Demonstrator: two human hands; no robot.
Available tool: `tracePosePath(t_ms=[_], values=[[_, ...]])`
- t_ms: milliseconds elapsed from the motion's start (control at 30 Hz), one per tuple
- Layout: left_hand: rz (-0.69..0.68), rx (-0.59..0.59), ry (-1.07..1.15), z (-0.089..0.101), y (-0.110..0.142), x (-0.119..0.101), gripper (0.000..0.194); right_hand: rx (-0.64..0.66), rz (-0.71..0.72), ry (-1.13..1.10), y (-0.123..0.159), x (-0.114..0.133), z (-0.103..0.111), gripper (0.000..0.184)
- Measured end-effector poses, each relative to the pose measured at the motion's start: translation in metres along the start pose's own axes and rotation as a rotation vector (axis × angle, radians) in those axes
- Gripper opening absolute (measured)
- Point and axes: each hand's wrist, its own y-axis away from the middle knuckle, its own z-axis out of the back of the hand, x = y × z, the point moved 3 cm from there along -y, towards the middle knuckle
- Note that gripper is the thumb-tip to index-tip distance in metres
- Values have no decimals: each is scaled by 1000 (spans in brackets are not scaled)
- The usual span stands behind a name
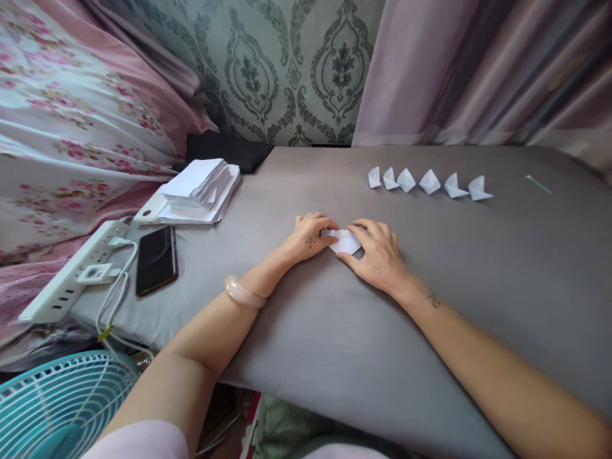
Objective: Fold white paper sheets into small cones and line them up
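Note:
A small piece of folded white paper [346, 242] lies on the grey-covered table between my two hands. My left hand [312, 237] grips its left end between thumb and fingers. At the other end, my right hand [377, 252] holds the paper, thumb along the near edge and index finger at the top right corner. Both hands rest low on the cloth. Beyond them, to the right, stands a row of several folded paper boats [429, 182].
At the left is a stack of white paper [196, 191], with a black phone [157, 261] nearer me. A white power strip [71, 274] with cables lines the left edge. A teal fan [62, 408] stands below. A thin green stick [539, 184] lies far right.

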Motion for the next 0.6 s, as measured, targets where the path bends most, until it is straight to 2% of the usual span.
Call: tracePosePath(t_ms=[367,600], values=[[-58,-77,-85,-4,0,4,16,-26,48,39,2,2,1,47],[-146,-88,-171,-4,2,3,19,-22,40,51,2,4,3,46]])
